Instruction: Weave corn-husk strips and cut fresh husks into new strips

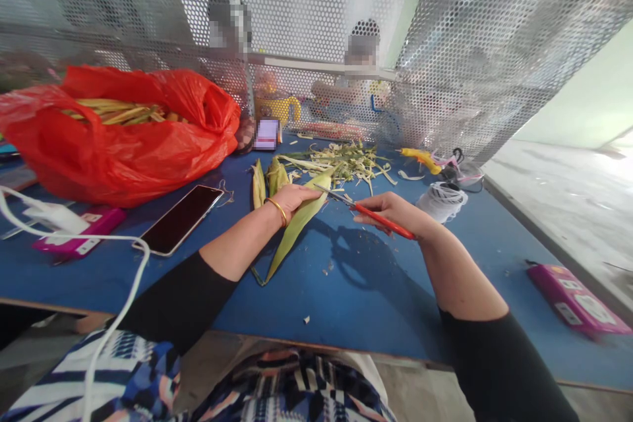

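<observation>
A long green corn husk [300, 223] is pinched in my left hand [293, 199], its pointed end hanging toward the front of the blue table. My right hand [388, 211] grips red-handled scissors [384, 220], whose blades reach to the husk close beside my left fingers. Whether the blades are apart I cannot tell. More husks [277, 175] lie just behind my left hand. Past both hands spreads a heap of cut husk scraps [346, 159].
A red plastic bag [148, 158] of husks stands at the left. A phone [182, 219], white cable [136, 283] and magenta box [82, 232] lie nearer. At right are grey cord [442, 202], a yellow tool [420, 159] and another magenta box [576, 297]. Perforated metal panels [316, 6] rise behind.
</observation>
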`<state>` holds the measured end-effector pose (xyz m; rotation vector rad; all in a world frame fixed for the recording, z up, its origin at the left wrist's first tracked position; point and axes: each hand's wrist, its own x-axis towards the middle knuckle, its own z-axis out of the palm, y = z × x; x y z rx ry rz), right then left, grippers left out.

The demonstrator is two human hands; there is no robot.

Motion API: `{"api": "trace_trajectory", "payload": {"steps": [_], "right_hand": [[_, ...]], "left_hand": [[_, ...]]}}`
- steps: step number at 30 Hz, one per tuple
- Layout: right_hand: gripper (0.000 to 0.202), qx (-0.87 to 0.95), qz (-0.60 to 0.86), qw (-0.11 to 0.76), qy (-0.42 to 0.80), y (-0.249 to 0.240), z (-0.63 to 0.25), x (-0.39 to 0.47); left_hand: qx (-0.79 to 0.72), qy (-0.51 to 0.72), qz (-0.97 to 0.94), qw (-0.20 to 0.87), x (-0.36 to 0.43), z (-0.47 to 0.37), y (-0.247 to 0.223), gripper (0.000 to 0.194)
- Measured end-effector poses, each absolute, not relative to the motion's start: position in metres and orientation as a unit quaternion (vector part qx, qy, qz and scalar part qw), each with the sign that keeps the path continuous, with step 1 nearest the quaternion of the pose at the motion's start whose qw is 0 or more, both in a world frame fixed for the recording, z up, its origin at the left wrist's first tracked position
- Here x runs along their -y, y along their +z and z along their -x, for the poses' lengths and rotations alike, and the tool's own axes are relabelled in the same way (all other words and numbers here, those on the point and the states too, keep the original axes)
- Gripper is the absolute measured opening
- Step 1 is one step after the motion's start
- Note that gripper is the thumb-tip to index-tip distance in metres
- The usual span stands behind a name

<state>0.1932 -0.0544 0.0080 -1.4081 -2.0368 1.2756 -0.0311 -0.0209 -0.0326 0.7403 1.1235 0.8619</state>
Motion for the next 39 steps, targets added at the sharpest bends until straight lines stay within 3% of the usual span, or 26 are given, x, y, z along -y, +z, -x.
{"api": "trace_trajectory", "payload": {"steps": [5, 9, 15, 21, 23, 25, 29, 32, 39], "right_hand": [[0.054, 0.716, 0.512, 0.184, 0.437, 0.003, -0.193, 0.052], [0.053, 0.725, 0.579, 0.205, 0.31, -0.002, -0.193, 0.047], [0.042, 0.71, 0.7, 0.067, 0.032, -0.008, -0.18, 0.05], [0.032, 0.74, 0.672, -0.044, 0.001, -0.013, -0.17, 0.057], [0.027, 0.746, 0.665, 0.0, 0.021, -0.013, -0.17, 0.056], [0.024, 0.738, 0.654, 0.126, 0.106, -0.014, -0.168, 0.055], [0.024, 0.564, 0.539, 0.384, 0.494, -0.022, -0.155, 0.056], [0.028, 0.418, 0.466, 0.452, 0.636, -0.029, -0.145, 0.059], [0.036, 0.34, 0.465, 0.507, 0.641, -0.033, -0.143, 0.057]], "left_hand": [[-0.503, 0.39, -0.328, 0.698, 0.023, 0.029, -0.033, 0.015], [-0.508, 0.379, -0.328, 0.7, 0.023, 0.029, -0.033, 0.016], [-0.503, 0.419, -0.314, 0.687, 0.028, 0.028, -0.026, 0.018], [-0.451, 0.459, -0.299, 0.705, 0.036, 0.023, -0.021, 0.014], [-0.44, 0.465, -0.295, 0.71, 0.039, 0.021, -0.02, 0.012], [-0.431, 0.47, -0.296, 0.711, 0.041, 0.018, -0.02, 0.011], [-0.417, 0.472, -0.311, 0.712, 0.045, 0.013, -0.023, 0.011], [-0.405, 0.464, -0.328, 0.717, 0.048, 0.01, -0.027, 0.01], [-0.43, 0.466, -0.33, 0.7, 0.048, 0.009, -0.032, 0.012]]}}
